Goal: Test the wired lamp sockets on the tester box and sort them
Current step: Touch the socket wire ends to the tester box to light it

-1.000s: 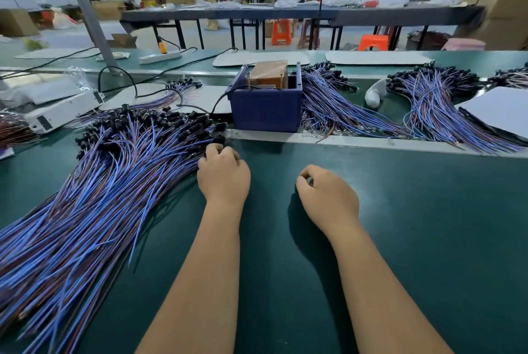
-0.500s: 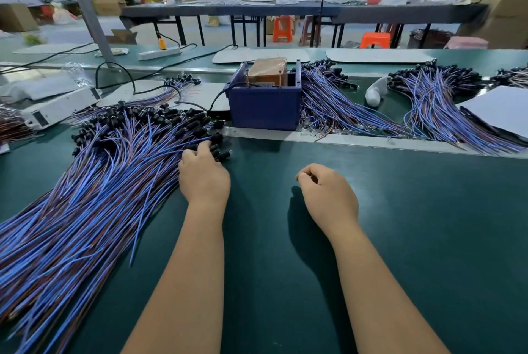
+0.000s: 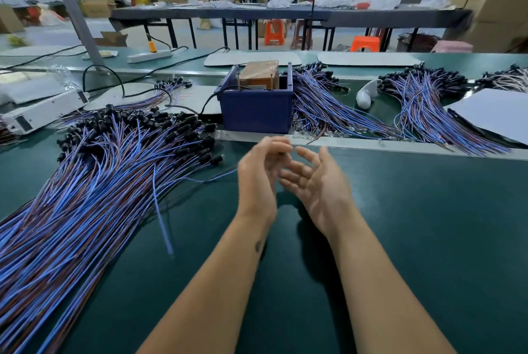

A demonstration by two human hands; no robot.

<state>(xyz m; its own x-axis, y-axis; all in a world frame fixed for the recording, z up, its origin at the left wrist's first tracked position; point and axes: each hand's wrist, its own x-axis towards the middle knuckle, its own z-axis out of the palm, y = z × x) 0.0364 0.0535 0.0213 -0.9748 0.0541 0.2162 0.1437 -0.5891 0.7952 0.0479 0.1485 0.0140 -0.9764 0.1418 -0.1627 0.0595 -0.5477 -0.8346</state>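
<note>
A big pile of wired lamp sockets [image 3: 100, 182], blue and brown wires with black sockets, covers the left of the green table [image 3: 400, 239]. The blue tester box [image 3: 257, 113] stands behind the middle, with a brown block [image 3: 258, 75] inside it. My left hand [image 3: 257, 179] is raised in front of the box, its blurred fingers curled at the top; a thin blue wire [image 3: 217, 176] runs from it back to the pile. My right hand [image 3: 317, 185] is beside it, palm up, fingers spread and holding nothing. More socket bundles [image 3: 328, 111] lie right of the box.
Another socket bundle [image 3: 423, 105] and a white sheet [image 3: 497, 113] lie at the far right. A white plastic part [image 3: 365, 93] sits between the bundles. A white device [image 3: 43, 111] and a power strip [image 3: 148, 55] are at the back left. A metal strip [image 3: 385, 144] crosses the table.
My left hand left the pile's edge and rose to the middle, drawing a wire with it. My right hand lifted off the table and turned palm up, fingers uncurled.
</note>
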